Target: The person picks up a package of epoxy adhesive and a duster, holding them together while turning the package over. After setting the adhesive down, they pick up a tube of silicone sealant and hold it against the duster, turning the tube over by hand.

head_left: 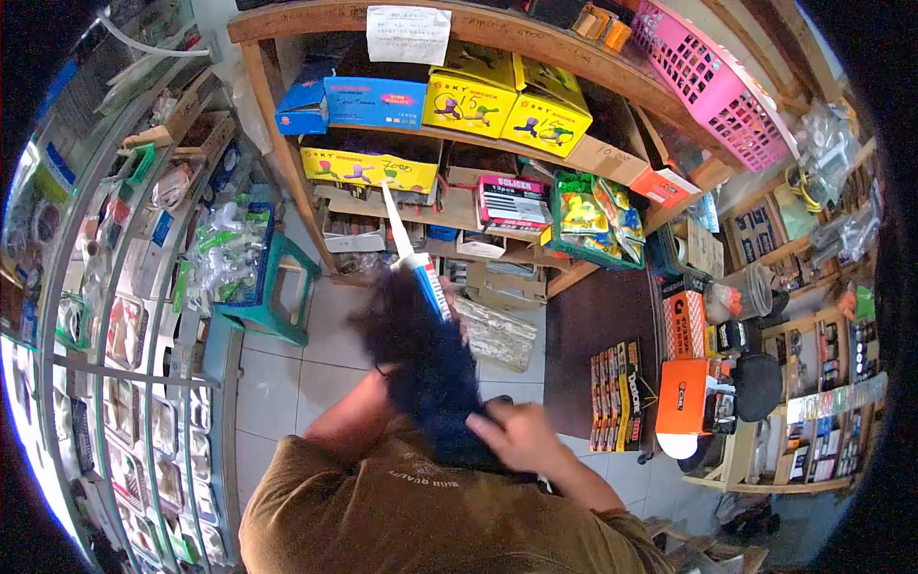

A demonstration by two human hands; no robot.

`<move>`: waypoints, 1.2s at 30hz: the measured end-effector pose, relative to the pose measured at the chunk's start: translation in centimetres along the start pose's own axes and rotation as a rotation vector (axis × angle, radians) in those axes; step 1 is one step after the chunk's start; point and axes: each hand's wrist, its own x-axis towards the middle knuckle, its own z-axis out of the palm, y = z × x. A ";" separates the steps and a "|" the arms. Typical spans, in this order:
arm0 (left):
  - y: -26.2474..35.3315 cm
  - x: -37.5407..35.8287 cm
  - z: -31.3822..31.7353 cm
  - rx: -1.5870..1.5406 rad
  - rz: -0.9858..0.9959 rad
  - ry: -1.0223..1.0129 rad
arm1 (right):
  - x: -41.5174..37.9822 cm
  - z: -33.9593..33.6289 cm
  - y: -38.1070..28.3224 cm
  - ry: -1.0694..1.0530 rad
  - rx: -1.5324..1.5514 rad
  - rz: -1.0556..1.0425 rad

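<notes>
A sealant tube (439, 298) with a long white nozzle (395, 220) points up and away from me, before the shelves. My left hand (459, 316) is closed around it; only some finger skin shows beside the tube, and the rest is hidden. Across the tube's lower part and my left wrist lies a dark blue, fuzzy-edged cloth (435, 392), blurred by motion. My right hand (521, 438) is closed on the cloth's lower right side, with its fingers partly smeared.
Wooden shelves ahead hold yellow boxes (371, 170), blue boxes (375, 101) and a green basket (598, 251) of packets. A teal stool (287, 287) stands left, near a glass display case (124, 368). Orange boxes (685, 402) sit right, by a brown table (585, 325).
</notes>
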 end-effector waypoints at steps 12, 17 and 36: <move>0.9 -0.1 2.8 0.065 -0.045 0.228 | 2.2 0.0 -0.2 0.137 -0.021 0.129; 0.6 -0.9 -1.8 0.346 0.261 0.402 | 1.6 0.2 -0.3 0.049 -0.066 -0.004; -0.1 0.2 0.8 0.007 -0.088 0.167 | 1.8 -1.3 0.2 0.180 -0.048 0.205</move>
